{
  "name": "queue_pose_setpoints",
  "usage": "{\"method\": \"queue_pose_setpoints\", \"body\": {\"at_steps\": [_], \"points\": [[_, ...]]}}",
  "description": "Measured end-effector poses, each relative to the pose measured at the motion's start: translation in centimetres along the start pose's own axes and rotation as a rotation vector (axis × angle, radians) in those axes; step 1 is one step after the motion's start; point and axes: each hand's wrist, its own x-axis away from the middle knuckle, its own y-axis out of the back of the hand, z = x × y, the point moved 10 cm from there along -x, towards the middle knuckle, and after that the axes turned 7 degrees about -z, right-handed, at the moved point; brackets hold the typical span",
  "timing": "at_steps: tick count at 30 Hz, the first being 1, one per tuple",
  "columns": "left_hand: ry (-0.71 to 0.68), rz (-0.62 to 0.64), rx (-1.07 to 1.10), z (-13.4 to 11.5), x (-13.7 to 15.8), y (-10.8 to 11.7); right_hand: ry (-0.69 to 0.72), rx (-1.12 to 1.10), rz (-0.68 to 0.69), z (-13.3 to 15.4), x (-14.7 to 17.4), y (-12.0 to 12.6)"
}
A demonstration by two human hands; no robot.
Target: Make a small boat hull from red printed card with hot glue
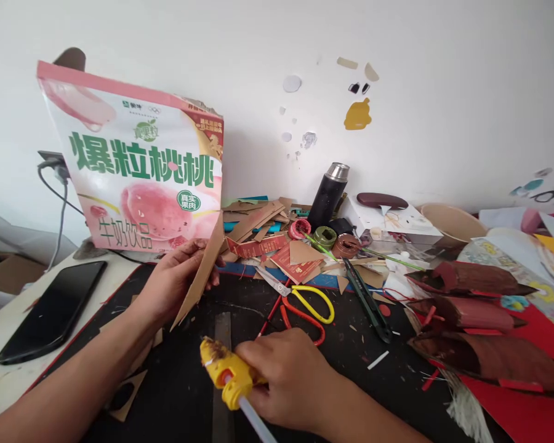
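Observation:
My left hand [178,280] grips a printed cardboard box piece [143,147] by its lower right part. Its face shows a large pink peach and green Chinese characters. A bare brown cardboard flap [200,274] angles down in front of my left fingers and partly hides them. Wrapped in my right hand [290,378] is a yellow hot glue gun [228,369], with a clear glue stick [256,418] sticking out of its back. The gun's stained nozzle end points up and left, apart from the cardboard. Beneath the gun lies a metal ruler [223,335].
Scissors [307,304] and a green utility knife [364,301] lie on the black mat [327,394]. Cardboard scraps [263,221] are piled behind, beside a black thermos [329,195]. Several brown boat-shaped pieces [493,314] sit at right. A phone [53,311] is at left.

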Motion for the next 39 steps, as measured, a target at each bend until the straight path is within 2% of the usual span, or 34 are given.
{"method": "queue_pose_setpoints", "body": {"at_steps": [4, 8, 11, 15, 18, 20, 23, 26, 29, 32, 35, 39], "points": [[0.002, 0.016, -0.014, -0.3, 0.6, -0.9, 0.051, 0.040, 0.066, 1.1, -0.2, -1.0], [0.015, 0.035, -0.054, -1.1, 0.8, -2.6, 0.040, 0.030, 0.077, 1.4, -0.3, -1.0], [-0.020, 0.006, -0.105, -3.0, 0.8, -3.8, 0.027, 0.007, 0.048, 1.0, -0.1, -1.0], [-0.078, 0.093, -0.199, -5.2, 1.0, -6.2, 0.091, -0.044, -0.033, 0.8, 0.3, -0.7], [-0.125, 0.146, -0.315, -5.5, 1.3, -6.9, 0.083, -0.139, -0.114, 0.4, 0.0, 0.7], [-0.177, 0.166, -0.422, -5.3, 1.3, -6.8, 0.022, -0.235, -0.200, -0.2, -0.3, 2.3], [-0.287, 0.199, -0.576, -4.9, 1.4, -6.9, -0.184, -0.412, -0.316, -2.5, -0.4, 4.1], [-0.371, 0.190, -0.653, -4.5, 1.6, -7.1, -0.423, -0.646, -0.396, -5.6, 0.1, 4.4], [-0.397, 0.185, -0.713, -3.6, 2.3, -7.6, -0.577, -0.932, -0.449, -8.0, 0.4, 3.8], [-0.395, 0.235, -0.789, -2.4, 3.4, -8.5, -0.629, -1.084, -0.499, -9.2, 0.5, 3.8], [-0.363, 0.309, -0.823, -1.3, 4.6, -9.4, -0.637, -1.104, -0.526, -9.5, 0.5, 4.1], [-0.341, 0.373, -0.780, -1.0, 5.6, -10.1, -0.646, -1.099, -0.569, -9.5, 0.6, 4.4]]}}
